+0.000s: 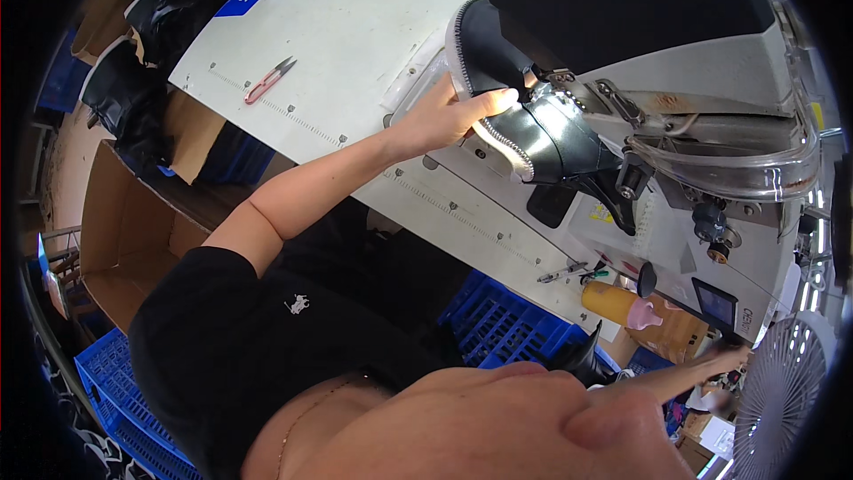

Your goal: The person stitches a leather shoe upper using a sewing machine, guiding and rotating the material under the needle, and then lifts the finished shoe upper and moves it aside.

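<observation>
White worktable (355, 27): red thread snips (269, 80), tweezers (562, 273) lying directly on top.

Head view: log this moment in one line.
left hand holds black shoe at sewing machine | right hand reaching right | snips on table

A pair of red-handled thread snips (269, 80) lay on the white work table (346, 27), well apart from the sewing machine (711, 80). Open cardboard boxes (124, 231) stood beside the table's left edge, with dark leather pieces (169, 0) piled beyond them. Blue plastic crates (506, 324) sat beneath the table. An orange bottle with a pink cap (622, 305) rested near the machine's control panel (716, 304), and a white fan (782, 400) stood at lower right.
</observation>
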`<action>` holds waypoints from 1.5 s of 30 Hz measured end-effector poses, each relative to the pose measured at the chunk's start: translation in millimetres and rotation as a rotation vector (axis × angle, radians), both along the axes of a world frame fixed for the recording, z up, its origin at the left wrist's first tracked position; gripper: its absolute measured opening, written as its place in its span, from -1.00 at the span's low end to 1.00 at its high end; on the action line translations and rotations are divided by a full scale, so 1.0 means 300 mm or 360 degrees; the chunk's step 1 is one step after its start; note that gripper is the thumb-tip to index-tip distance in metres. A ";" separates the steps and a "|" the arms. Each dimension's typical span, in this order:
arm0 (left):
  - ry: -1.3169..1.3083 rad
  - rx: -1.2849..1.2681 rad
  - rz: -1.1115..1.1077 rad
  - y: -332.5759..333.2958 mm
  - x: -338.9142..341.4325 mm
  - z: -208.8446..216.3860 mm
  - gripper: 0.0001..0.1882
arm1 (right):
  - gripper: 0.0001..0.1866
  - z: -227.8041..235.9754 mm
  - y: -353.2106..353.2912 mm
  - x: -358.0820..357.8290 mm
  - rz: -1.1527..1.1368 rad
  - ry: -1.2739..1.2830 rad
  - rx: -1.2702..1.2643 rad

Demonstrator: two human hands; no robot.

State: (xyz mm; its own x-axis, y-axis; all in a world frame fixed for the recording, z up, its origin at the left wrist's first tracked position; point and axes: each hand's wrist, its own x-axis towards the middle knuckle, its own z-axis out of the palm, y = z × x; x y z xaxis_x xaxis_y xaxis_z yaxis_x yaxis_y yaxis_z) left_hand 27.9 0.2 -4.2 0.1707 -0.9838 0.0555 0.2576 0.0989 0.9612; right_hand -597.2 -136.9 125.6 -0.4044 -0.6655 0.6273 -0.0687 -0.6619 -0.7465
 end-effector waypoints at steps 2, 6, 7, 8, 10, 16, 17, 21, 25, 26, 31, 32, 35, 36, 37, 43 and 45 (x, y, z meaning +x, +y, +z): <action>0.0027 0.0030 -0.0035 0.000 -0.003 -0.008 -0.59 | -0.57 -0.016 0.025 -0.030 0.0002 0.0036 -0.0070; -0.0029 -0.0044 -0.0032 0.002 0.012 -0.005 -0.56 | -0.23 -0.056 0.086 -0.049 -0.0532 0.0088 0.0470; -0.0056 -0.0071 -0.0083 0.000 0.013 0.007 -0.55 | -0.26 0.055 0.066 -0.146 -0.0584 0.0141 0.0625; -0.0068 -0.0047 -0.0054 0.006 0.032 0.000 -0.55 | -0.39 0.125 0.034 -0.049 -0.0434 0.0206 0.0721; 0.0105 0.0118 -0.0016 -0.028 0.064 -0.010 -0.53 | -0.42 0.108 0.065 -0.134 -0.0436 0.0209 0.0679; 0.0166 0.0344 0.0100 -0.066 0.113 0.054 -0.52 | -0.60 0.106 -0.127 -0.288 -0.0517 0.0223 0.0382; 0.0193 0.0348 0.0141 -0.049 0.110 0.058 -0.50 | -0.60 0.091 -0.137 -0.270 -0.0506 0.0213 0.0396; 0.0548 0.0105 0.0042 0.046 0.039 0.027 -0.60 | -0.62 0.101 -0.134 -0.290 -0.0139 -0.0211 0.0253; 0.0856 -0.0024 0.0067 0.126 -0.064 0.003 -0.57 | -0.61 0.088 -0.126 -0.234 -0.0090 -0.0238 0.0176; 0.0916 -0.0074 0.0049 0.135 -0.081 -0.005 -0.55 | -0.59 0.079 -0.118 -0.186 -0.0084 -0.0278 0.0188; 0.1056 -0.0034 0.0180 0.142 -0.149 -0.032 -0.68 | -0.60 0.098 -0.017 0.019 -0.0296 -0.0265 0.0139; 0.1077 -0.0064 0.0148 0.145 -0.160 -0.033 -0.64 | -0.64 0.096 -0.002 -0.037 -0.0783 -0.0057 0.0150; 0.1061 -0.0141 0.0185 0.155 -0.153 -0.057 -0.64 | -0.74 0.029 0.078 0.250 -0.1434 0.0374 -0.0443; 0.1059 -0.0207 0.0177 0.149 -0.162 -0.051 -0.66 | -0.75 0.030 0.171 0.472 -0.1431 0.0386 -0.0555; 0.1075 -0.0214 0.0164 0.142 -0.167 -0.053 -0.66 | -0.75 0.001 0.260 0.727 -0.1428 0.0400 -0.0668; 0.1055 -0.0204 0.0136 0.151 -0.154 -0.062 -0.66 | -0.85 -0.271 0.415 1.569 -0.0253 0.1579 -0.0098; 0.1013 -0.0070 0.0138 0.146 -0.160 -0.071 -0.66 | -0.85 -0.294 0.389 1.623 -0.0253 0.1533 -0.0054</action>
